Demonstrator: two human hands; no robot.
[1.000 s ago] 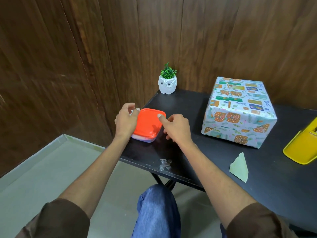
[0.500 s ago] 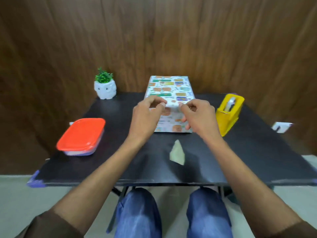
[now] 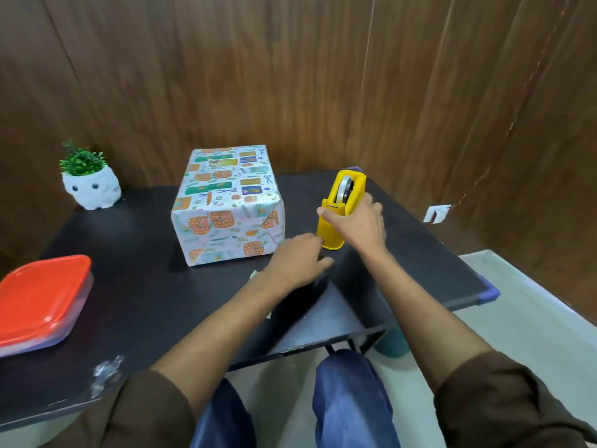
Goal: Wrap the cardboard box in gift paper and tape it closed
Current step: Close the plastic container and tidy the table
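Observation:
The box, fully covered in patterned gift paper, stands on the black table toward the back. To its right is a yellow tape dispenser with a roll of clear tape. My right hand grips the dispenser from its right side, thumb at the cutter end. My left hand hovers low over the table just left of the dispenser's base, fingers loosely curled, nothing seen in it. A scrap of paper peeks out from under my left wrist.
An orange-lidded plastic container sits at the left front. A white owl pot with a green plant stands at the back left. Crumpled clear tape lies near the front edge. A wooden wall runs behind the table.
Both hands left the orange-lidded container, touched the wrapped box's front top edge, then moved right. Now the right hand grips the tape dispenser and the left hand is beside it.

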